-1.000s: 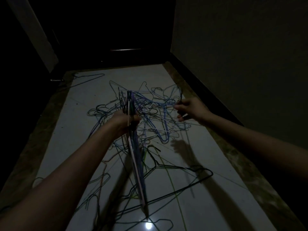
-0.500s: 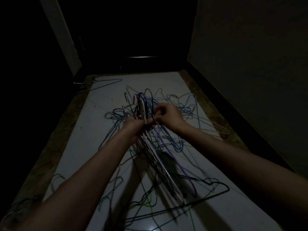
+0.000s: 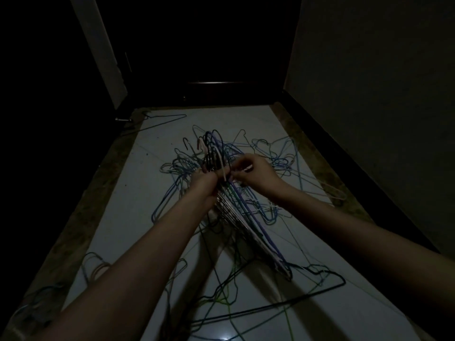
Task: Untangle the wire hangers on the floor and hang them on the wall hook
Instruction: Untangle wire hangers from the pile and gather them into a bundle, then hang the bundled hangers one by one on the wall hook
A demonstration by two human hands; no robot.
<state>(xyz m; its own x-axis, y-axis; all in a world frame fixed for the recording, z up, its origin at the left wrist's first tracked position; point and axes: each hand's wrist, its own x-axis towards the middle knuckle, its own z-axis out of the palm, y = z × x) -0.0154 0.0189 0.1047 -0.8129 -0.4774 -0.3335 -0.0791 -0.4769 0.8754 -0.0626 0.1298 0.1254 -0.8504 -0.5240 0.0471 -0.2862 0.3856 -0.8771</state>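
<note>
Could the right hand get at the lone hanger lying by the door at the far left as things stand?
Probably not right away. The right hand is pinching a hanger at the bundle the left hand grips, and the lone hanger lies far beyond the tangled pile, though nothing covers it.

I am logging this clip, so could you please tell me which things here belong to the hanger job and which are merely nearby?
Job:
- gathered bundle of coloured wire hangers, gripped by left hand
- right hand, pinching a hanger hook
- tangled pile of wire hangers on the floor
- lone dark wire hanger

Nearby:
- pale floor
- dark doorway
</note>
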